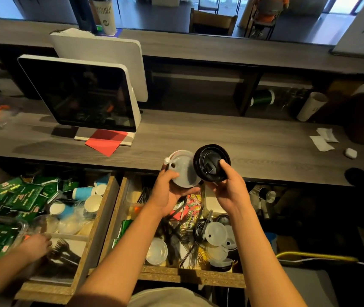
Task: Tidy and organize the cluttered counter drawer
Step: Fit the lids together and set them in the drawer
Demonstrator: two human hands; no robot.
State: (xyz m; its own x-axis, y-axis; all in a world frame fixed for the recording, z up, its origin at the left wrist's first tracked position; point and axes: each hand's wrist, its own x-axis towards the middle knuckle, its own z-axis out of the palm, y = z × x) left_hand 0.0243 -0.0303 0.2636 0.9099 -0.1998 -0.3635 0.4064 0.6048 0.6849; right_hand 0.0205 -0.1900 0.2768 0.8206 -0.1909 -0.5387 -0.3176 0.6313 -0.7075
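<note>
Landmark: the right-hand open drawer (172,276), front edge nearest me. Just inside that edge: one clear round tub lid (156,251), a tangle of black forks (177,237), and a loose pile of cup lids (217,240) toward the drawer's right side; I count about three pale ones and at least two black, overlap hides the rest. Above the drawer's middle, two lids are held up, touching edge to edge. Left hand (168,191) cups the white lid (183,169) from below, thumb curled over its near rim, fingers bent under it. Right hand (229,189) pinches the black lid (212,163), thumb tip on the raised top, fingers wrapped behind the rim. Judgement: thin moulded plastic, near weightless, flexes if squeezed, slick; take by the rim, nest like with like. Left of the drawer, a second open drawer (81,251) holds green sachets (21,196) and four or so paper cups (92,202); another person's hand (36,245) reaches in, fingers not readable. Beyond the drawer, the counter (198,134) carries one screen terminal (81,91) and one red paper (106,140).
</note>
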